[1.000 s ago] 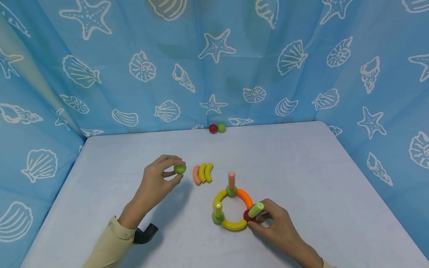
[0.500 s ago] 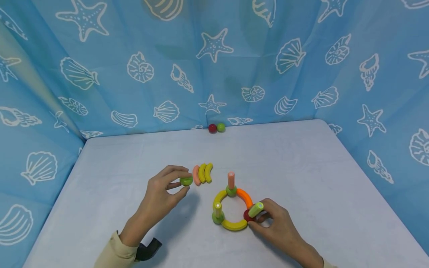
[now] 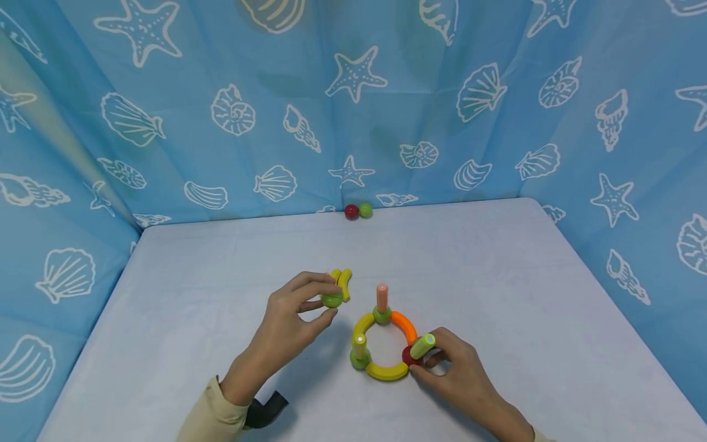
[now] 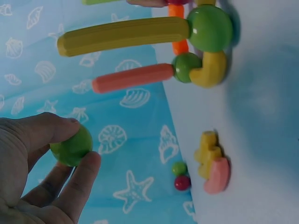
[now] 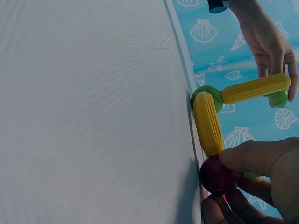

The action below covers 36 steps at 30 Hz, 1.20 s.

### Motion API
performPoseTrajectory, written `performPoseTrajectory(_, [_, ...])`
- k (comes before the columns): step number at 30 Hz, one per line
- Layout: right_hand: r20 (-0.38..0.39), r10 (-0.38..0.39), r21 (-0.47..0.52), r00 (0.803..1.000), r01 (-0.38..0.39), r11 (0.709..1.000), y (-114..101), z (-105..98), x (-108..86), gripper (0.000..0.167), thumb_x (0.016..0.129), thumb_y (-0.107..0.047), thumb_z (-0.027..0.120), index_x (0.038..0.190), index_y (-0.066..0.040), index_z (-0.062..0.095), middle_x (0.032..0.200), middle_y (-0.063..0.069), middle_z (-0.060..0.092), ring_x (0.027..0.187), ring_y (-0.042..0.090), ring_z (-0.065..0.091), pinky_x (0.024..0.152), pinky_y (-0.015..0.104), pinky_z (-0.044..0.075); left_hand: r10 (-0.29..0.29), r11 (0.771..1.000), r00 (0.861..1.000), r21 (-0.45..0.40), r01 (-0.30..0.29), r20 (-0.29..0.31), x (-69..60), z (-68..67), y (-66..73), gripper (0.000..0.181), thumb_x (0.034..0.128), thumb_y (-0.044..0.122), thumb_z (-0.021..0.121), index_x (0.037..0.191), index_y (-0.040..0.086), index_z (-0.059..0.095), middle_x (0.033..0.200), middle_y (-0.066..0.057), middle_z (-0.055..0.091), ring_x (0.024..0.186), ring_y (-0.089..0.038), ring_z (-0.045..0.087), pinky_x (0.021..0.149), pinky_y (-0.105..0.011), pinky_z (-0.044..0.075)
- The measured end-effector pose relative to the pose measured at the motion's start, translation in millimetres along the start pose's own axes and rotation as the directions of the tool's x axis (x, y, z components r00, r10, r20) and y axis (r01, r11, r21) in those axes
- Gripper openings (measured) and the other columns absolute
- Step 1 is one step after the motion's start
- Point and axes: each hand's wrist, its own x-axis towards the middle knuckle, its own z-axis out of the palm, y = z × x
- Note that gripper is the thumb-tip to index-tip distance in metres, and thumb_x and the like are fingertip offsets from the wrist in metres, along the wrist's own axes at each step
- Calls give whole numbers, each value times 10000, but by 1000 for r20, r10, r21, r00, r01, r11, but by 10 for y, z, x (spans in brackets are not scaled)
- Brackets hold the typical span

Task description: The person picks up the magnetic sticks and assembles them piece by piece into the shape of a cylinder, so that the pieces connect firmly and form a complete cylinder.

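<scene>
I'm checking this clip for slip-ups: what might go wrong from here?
The green ball pinched in the left grip, above the table, might slip and roll. That grip could knock the upright pink stick in passing. A jerk by the right grip on its red ball might part the ring.

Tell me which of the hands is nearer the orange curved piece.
Right. The right hand grips the red ball at the near end of the orange curved piece; the left hand is farther off to the left, holding a green ball.
</scene>
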Motion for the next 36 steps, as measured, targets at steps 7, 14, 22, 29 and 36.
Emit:
performPoseTrajectory(7, [0,8,13,1000,-8,1000,7,0,-14,468,687,65,878,970,-230,649,934,-118,607,785,112,635,645,280,584,28,998,999,-55,-27,17,88,114,23,366,786,-67,806,1091,120,733,1201,17,624,1071,-127,638,794,-276,571])
performPoseTrajectory(14, [-2,24,16,1000,-24,1000,15,0,-17,472,683,66,880,972,-229,653,934,-116,608,790,106,637,650,282,587,61,997,997,-54,-59,51,204,218,87,333,804,-42,802,1095,106,736,1189,19,623,1024,-109,646,792,-257,566])
performPoseTrajectory(22, [-9,-13,26,1000,13,1000,22,-4,-24,466,679,59,886,982,-211,659,949,-103,616,781,122,639,635,289,585,125,991,990,-63,-121,72,358,319,152,299,824,-28,786,1098,79,735,1181,19,622,1072,-117,625,800,-232,556])
performPoseTrajectory(29, [-1,-16,50,1000,16,999,20,5,-16,463,691,45,885,999,-217,660,954,-99,622,765,141,628,640,293,588,124,992,987,-35,-121,104,436,377,166,314,829,-9,791,1117,100,733,1179,14,614,1071,-108,614,794,-225,556])
performPoseTrajectory(36, [-8,-32,43,999,32,999,29,0,-18,466,687,45,889,992,-224,662,947,-100,616,779,127,633,638,290,587,128,992,983,-18,-127,134,506,419,158,308,838,-2,783,1129,88,731,1164,-1,617,1033,-97,623,797,-210,550])
